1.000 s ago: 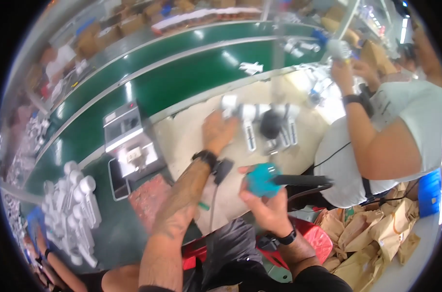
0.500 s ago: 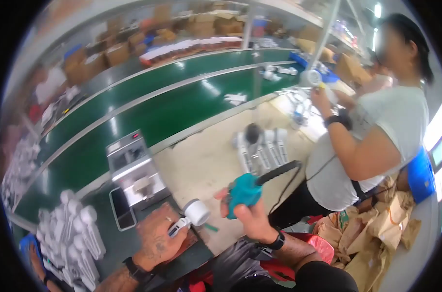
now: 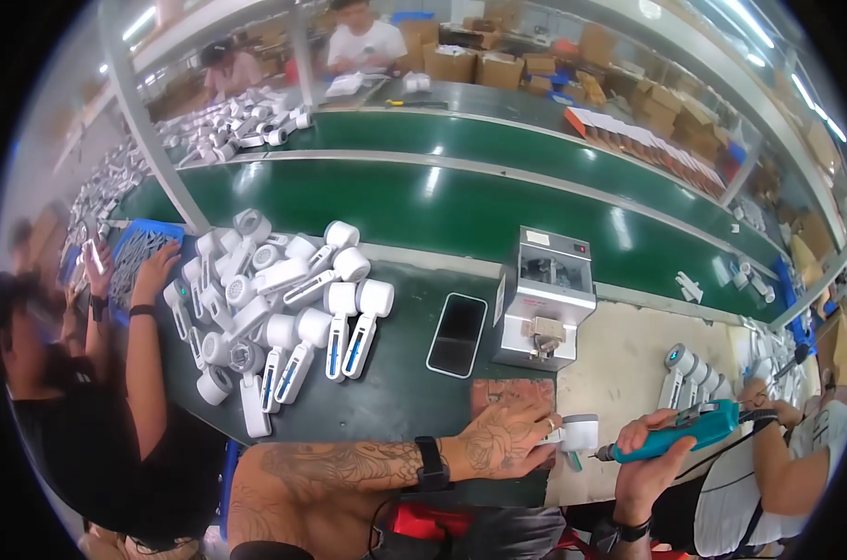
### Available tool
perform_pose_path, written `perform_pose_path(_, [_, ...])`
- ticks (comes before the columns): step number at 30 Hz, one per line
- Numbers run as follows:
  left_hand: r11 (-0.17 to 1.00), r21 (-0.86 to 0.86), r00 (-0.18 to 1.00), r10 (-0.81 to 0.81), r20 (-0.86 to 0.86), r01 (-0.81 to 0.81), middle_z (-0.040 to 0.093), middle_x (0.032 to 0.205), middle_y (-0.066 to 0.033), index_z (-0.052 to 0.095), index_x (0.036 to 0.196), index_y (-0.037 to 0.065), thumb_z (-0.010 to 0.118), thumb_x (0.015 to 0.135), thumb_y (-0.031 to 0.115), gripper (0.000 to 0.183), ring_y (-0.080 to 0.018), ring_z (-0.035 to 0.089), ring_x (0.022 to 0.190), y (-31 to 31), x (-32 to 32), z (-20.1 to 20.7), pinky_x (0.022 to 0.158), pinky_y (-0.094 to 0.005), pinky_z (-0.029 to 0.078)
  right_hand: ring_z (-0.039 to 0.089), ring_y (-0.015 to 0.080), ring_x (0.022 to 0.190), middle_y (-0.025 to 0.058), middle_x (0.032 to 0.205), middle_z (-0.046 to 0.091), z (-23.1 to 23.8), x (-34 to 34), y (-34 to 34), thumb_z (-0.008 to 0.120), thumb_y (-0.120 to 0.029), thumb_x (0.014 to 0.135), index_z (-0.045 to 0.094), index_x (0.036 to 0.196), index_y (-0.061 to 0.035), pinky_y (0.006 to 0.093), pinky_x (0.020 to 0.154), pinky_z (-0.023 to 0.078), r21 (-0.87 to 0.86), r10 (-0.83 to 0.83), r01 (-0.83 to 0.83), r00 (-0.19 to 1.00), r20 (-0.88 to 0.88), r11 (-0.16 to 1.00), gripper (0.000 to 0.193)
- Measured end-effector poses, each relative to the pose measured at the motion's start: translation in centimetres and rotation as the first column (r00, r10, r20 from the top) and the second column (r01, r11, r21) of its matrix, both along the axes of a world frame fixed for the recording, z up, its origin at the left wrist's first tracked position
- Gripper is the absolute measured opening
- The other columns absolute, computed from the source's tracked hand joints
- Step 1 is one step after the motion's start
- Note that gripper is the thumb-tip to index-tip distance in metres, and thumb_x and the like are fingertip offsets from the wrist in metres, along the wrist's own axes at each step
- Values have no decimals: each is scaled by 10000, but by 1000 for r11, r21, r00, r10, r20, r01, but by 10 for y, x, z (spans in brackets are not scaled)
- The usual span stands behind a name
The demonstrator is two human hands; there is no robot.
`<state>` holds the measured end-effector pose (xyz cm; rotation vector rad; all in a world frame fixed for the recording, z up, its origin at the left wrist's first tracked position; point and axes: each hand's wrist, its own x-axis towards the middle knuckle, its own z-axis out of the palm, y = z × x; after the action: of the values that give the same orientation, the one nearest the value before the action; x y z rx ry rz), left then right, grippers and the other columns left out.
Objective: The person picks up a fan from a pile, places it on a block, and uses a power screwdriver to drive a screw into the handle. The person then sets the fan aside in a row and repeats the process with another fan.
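My left hand is closed around the handle of a white hand shower, pressing it down over a reddish-brown pad. The shower's round head sticks out to the right of my fingers, which hide most of the handle. In my right hand lies a teal electric screwdriver, gripped along its body. Its bit points left, just below and to the right of the shower's head, and looks apart from it. A small green piece shows under the head.
Left of my arm lies a pile of white hand showers. A phone and a grey metal machine stand ahead, before the green conveyor. Co-workers sit close on both sides; one reaches into a blue bin.
My view has swung left, bringing in the shower pile and the left co-worker. The screwdriver has turned in my right hand, its bit now pointing left toward the shower in my left hand.
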<state>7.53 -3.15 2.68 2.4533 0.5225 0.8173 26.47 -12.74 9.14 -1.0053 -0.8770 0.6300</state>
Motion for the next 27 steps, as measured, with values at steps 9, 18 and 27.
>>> perform_pose_path(9, [1000, 3, 1000, 17, 1, -17, 606, 1150, -132, 617, 1148, 60, 671, 869, 252, 343, -315, 639, 1038, 1, 5, -6, 788, -422, 558, 396, 119, 553, 5, 640, 417, 10, 0, 18, 421, -759, 929, 494, 999, -75, 260, 545, 341, 85, 10, -5, 998, -55, 996, 691])
perform_pose_path(18, [999, 37, 1000, -14, 13, 14, 584, 1206, -151, 584, 1199, 64, 662, 874, 263, 388, -330, 621, 1086, -1, 7, -14, 851, -429, 539, 421, 117, 583, 12, 667, 438, 1, 11, 15, 425, -749, 936, 554, 1143, -36, 264, 573, 351, 110, 58, -57, 998, -5, 992, 753])
perform_pose_path(27, [995, 94, 999, 36, 30, -38, 595, 1219, -161, 592, 1204, 49, 658, 886, 291, 405, -327, 619, 1112, -1, 7, -13, 877, -434, 534, 456, 119, 597, 11, 687, 470, -15, 34, 22, 465, -729, 934, 563, 1193, -13, 263, 592, 379, 154, -28, 16, 997, 76, 988, 768])
